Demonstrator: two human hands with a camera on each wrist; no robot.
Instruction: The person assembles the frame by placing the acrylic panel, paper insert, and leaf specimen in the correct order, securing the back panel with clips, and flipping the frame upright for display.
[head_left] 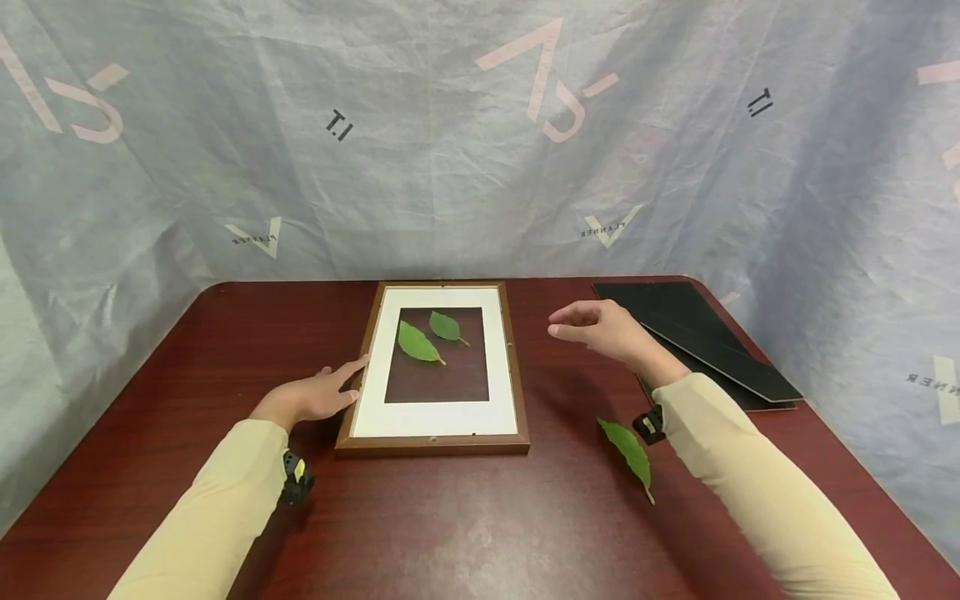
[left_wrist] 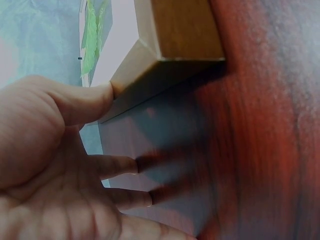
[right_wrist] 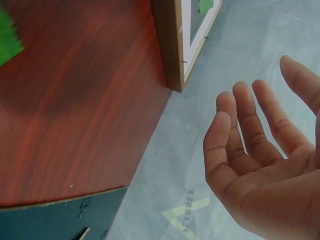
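Note:
A wooden picture frame [head_left: 432,444] with a white mat [head_left: 435,419] lies flat on the dark red table. Two green leaves rest within the mat's window: a longer leaf [head_left: 417,342] at left and a smaller leaf [head_left: 446,326] at upper right. My left hand [head_left: 311,396] touches the frame's left side; in the left wrist view its thumb [left_wrist: 92,102] meets the frame's edge while the other fingers extend beside it. My right hand [head_left: 603,329] hovers right of the frame, fingers loosely bent and holding nothing. A third leaf [head_left: 628,452] lies on the table below the right wrist.
Black backing boards [head_left: 675,304] lie overlapped at the table's right rear, one narrower panel [head_left: 723,362] tilted across the other. A printed grey cloth [head_left: 427,167] hangs behind and along both sides of the table [head_left: 450,533].

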